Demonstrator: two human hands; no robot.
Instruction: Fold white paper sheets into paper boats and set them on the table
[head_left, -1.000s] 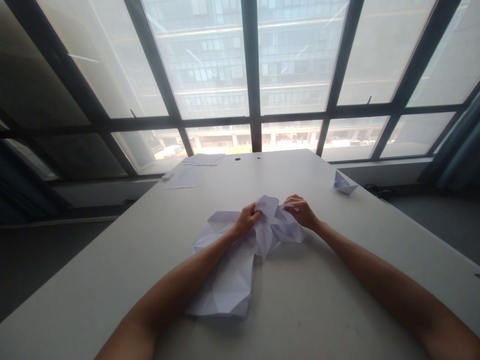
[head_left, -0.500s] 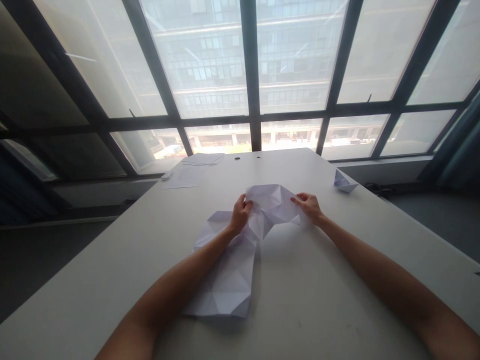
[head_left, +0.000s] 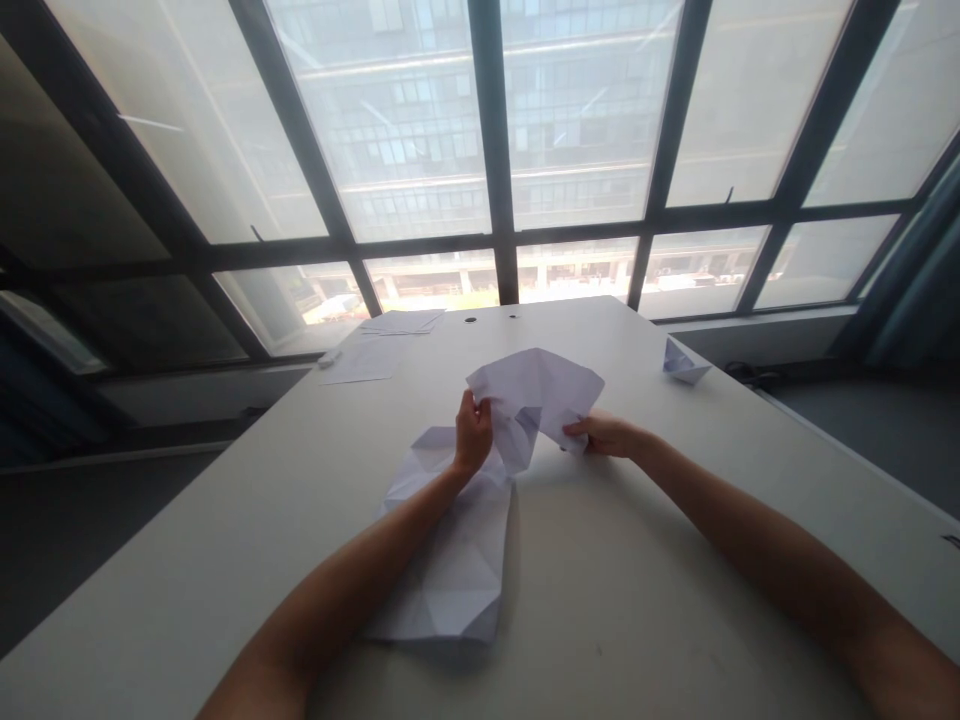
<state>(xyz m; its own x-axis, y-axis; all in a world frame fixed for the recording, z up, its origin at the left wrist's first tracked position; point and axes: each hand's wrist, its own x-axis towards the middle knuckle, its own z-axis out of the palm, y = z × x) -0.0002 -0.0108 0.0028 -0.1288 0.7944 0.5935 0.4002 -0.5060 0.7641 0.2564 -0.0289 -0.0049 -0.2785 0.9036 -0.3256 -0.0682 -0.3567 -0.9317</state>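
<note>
Between my hands, above the table, is a creased sheet of white paper [head_left: 536, 385], bent upward along its middle. My left hand [head_left: 474, 432] is closed on its left edge. At the lower right corner, my right hand [head_left: 600, 434] pinches the same sheet between thumb and fingers. Beneath my left forearm lies another creased, partly unfolded white paper [head_left: 461, 560], flat on the table. The forearm hides part of it, and the held sheet overlaps its upper right side.
A folded paper boat [head_left: 684, 362] stands near the table's right edge. Several white sheets [head_left: 367, 358] lie at the far left, with a small white object [head_left: 328, 358] beside them. The white table [head_left: 630, 580] reaches toward large windows. Dark cables [head_left: 750, 374] lie beyond its right edge.
The held sheet has been spread and raised into a peak in the middle. My right hand has moved lower and slightly left, still gripping it. The view has shifted slightly.
</note>
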